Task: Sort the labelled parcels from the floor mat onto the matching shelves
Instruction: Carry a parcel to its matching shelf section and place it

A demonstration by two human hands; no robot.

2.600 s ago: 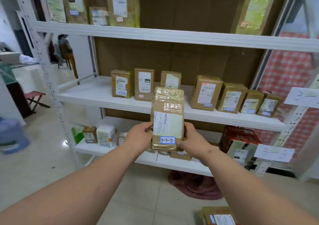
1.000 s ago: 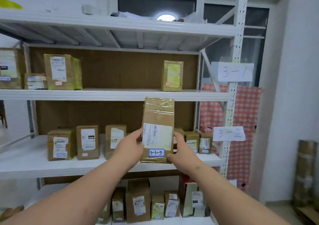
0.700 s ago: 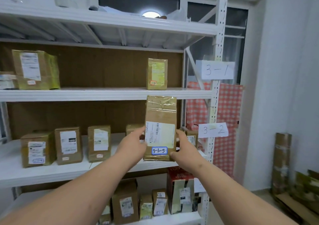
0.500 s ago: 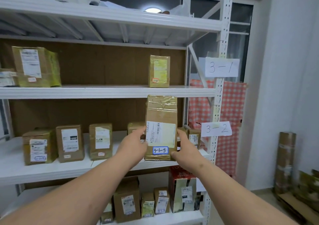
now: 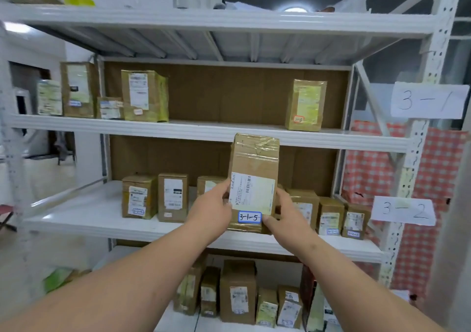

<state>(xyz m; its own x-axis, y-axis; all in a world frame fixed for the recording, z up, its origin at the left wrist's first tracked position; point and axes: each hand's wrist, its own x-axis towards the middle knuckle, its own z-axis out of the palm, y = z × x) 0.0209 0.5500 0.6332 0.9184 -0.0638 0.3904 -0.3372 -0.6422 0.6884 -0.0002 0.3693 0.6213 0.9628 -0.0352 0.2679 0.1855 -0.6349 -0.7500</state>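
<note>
Gripping both sides, left hand point(image 5: 211, 210) and right hand point(image 5: 286, 213) hold upright taped brown parcel point(image 5: 253, 161) tagged 3-1-5.

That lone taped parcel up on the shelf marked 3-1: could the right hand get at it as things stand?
Probably not right now: the right hand and left hand both grip the 3-1-5 parcel. The lone parcel stands unobstructed, though higher up.

Two bare forearms reach in from the bottom edge, with no sleeves showing anywhere along them. The left hand point(image 5: 212, 210) and right hand point(image 5: 285, 217) wear no gloves, rings or watch. Fingernails are short and unpainted.
</note>
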